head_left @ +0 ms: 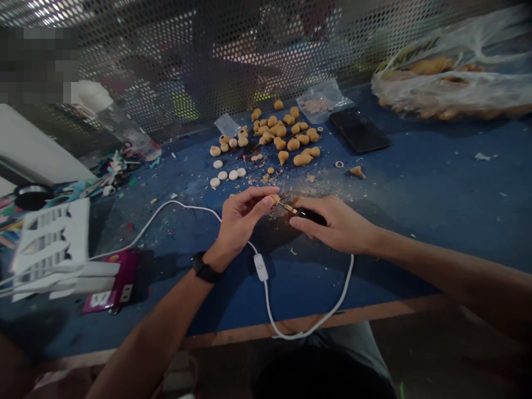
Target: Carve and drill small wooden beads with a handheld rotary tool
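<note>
My left hand [240, 217] pinches a small tan gourd piece [274, 198] between thumb and fingertips. In my right hand [341, 221] is a black rotary tool [311, 216], its thin metal bit pointing left and meeting the gourd piece. From the tool a white cord [270, 310] loops along the table's front, through an inline switch [261, 267], and passes under my left hand. Beyond my hands lie several small dried gourds [279, 132], some cut open at the left of the pile. Several white round discs [233, 175] sit nearer, among shavings and crumbs.
A black phone [359, 132], a small clear bag [322, 102] and a large plastic bag [453, 94] lie at the back right. To the left are a magenta power strip [120, 282] with white plugs, a white rack [54, 238] and a clear bottle [135, 136]. Perforated metal [199, 61] stands behind.
</note>
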`<state>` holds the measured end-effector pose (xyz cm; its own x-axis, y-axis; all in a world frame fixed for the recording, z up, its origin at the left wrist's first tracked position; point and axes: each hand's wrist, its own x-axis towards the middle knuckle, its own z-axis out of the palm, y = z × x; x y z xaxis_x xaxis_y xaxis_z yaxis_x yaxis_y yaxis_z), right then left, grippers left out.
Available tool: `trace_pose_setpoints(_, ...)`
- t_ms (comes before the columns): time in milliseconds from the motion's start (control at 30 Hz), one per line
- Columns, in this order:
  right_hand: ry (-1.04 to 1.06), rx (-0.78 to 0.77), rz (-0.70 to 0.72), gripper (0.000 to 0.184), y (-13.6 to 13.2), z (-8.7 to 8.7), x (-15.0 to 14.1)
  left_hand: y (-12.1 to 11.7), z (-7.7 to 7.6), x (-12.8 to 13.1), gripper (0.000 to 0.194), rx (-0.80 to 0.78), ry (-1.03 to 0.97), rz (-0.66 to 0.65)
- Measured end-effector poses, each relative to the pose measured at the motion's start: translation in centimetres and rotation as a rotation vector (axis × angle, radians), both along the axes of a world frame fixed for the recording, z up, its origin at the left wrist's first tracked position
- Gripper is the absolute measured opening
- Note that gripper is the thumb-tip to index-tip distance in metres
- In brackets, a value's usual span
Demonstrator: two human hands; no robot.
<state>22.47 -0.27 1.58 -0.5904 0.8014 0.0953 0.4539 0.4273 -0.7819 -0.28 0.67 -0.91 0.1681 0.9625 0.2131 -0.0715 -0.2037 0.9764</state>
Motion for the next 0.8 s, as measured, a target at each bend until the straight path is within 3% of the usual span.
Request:
trace_pose_setpoints(367,-0.012,-0.006,-0.009,0.034,-0.1,0.06,-0.06,0.05,0.01,-0.01,0.025,-0.005,0.018,0.022)
trace_pose_setpoints(800,0.008,-0.027,-0.018,0.037,-0.05,0.09,0.08,0.15,0.31,-0.03,0.03,-0.055,-0.105,0.054)
